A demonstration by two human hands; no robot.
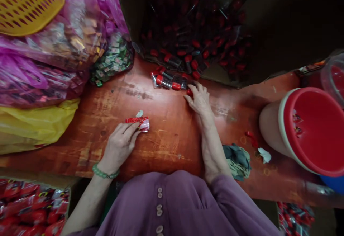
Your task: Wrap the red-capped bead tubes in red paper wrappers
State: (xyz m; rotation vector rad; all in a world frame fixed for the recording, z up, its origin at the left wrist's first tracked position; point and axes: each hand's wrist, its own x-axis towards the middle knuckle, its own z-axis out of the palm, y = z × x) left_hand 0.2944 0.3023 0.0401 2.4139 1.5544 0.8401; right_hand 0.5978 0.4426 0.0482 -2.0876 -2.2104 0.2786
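My left hand (120, 141), with a green bead bracelet (106, 171) on its wrist, pinches a flat red and white printed packet (137, 122) against the wooden table. A scrap of pale paper (139, 113) lies just beyond the packet. My right hand (199, 99) reaches forward with thumb and fingers curled round a small red-capped bottle (189, 92), of which mostly the red end shows. To its left, several clear bottles with dark contents and red caps (168, 79) lie on their sides, in front of the open carton.
A dark carton (268, 46) of similar bottles stands at the back. Bags of small packets (113, 55) and a yellow basket (29, 4) fill the left. On the right are a bucket with a red basin (319, 132) and a crumpled cloth (238, 160). A box of red packages (29, 207) sits lower left.
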